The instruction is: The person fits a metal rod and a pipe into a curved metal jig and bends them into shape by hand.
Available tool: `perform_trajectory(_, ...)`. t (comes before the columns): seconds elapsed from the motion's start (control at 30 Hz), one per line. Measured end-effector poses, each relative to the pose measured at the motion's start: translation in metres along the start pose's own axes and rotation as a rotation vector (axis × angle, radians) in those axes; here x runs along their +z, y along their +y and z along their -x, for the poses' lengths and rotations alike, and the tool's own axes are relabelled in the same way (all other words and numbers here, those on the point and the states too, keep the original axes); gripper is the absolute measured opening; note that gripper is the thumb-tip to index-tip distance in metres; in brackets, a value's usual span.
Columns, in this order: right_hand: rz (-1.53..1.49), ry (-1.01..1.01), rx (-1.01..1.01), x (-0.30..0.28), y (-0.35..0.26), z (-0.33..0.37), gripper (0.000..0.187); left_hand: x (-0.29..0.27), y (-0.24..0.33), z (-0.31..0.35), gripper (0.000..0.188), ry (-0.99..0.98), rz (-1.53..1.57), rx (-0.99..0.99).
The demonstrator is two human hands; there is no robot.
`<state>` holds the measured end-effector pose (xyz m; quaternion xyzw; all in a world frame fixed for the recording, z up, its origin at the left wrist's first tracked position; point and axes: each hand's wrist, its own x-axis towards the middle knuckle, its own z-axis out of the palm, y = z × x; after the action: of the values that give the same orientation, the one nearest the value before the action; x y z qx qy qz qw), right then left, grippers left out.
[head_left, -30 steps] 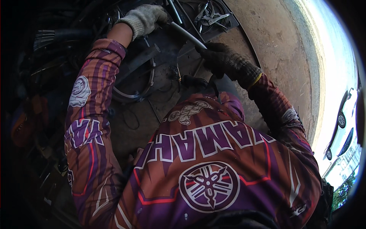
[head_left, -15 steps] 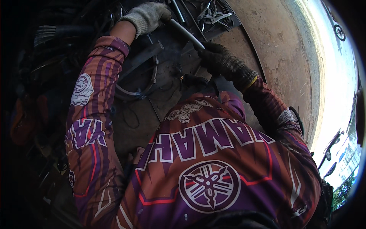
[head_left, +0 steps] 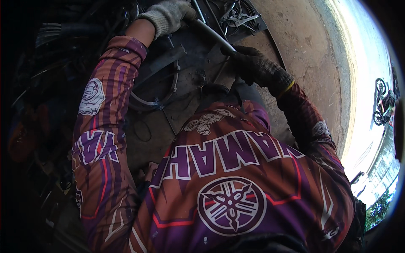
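Note:
A straight grey metal tube (head_left: 214, 36) slants between my two gloved hands. My left hand (head_left: 172, 17), in a pale knit glove, is closed around its upper left end. My right hand (head_left: 257, 66), in a darker, dirty knit glove with a yellow cuff edge, grips the lower right end. Its fingertips are partly lost in shadow. Below the tube lie a flat metal strip (head_left: 162, 63) and a curved metal hoop (head_left: 145, 102), apart from both hands.
Locking clamps (head_left: 241, 20) and coiled cable rest on a dark surface at the far right of the tube. Dark clutter fills the left side, with a fanned bundle of rods (head_left: 49, 33). Brown ground (head_left: 310, 55) runs along the right; a motorbike (head_left: 382, 101) stands out in bright light.
Both my hands and the tube have shifted slightly right. The motorbike shows lower at the right edge, where earlier only a wheel showed higher up. A small orange spot near my feet is gone.

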<state>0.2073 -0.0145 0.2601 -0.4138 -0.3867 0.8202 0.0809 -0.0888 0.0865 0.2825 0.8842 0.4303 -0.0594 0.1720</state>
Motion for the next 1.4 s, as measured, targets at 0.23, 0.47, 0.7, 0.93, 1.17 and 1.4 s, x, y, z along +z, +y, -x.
perform_trajectory(0.23, -0.001, 0.189, -0.003, 0.025, 0.014, -0.004, 0.047, 0.002, -0.001, 0.0, 0.029, -0.052, 0.02, 0.002)
perform_trajectory(0.47, -0.127, 0.239, -0.02, 0.039, 0.034, -0.009, 0.045, 0.01, -0.002, -0.004, 0.025, -0.023, -0.044, 0.068)
perform_trajectory(0.7, -0.187, 0.284, -0.087, 0.051, 0.055, -0.017, 0.047, 0.01, 0.002, -0.008, 0.024, -0.041, -0.053, 0.056)
perform_trajectory(0.93, 0.294, 0.162, -0.348, 0.029, 0.034, -0.003, 0.048, 0.011, 0.003, -0.006, 0.026, -0.019, -0.062, 0.083)
perform_trajectory(1.17, -0.014, 0.232, 0.063, 0.035, 0.008, 0.004, 0.049, 0.009, 0.005, -0.005, 0.027, -0.054, -0.057, 0.038)
perform_trajectory(1.4, 0.082, 0.251, 0.072, 0.036, 0.01, -0.004, 0.047, 0.013, 0.0, -0.002, 0.025, -0.047, -0.061, 0.045)
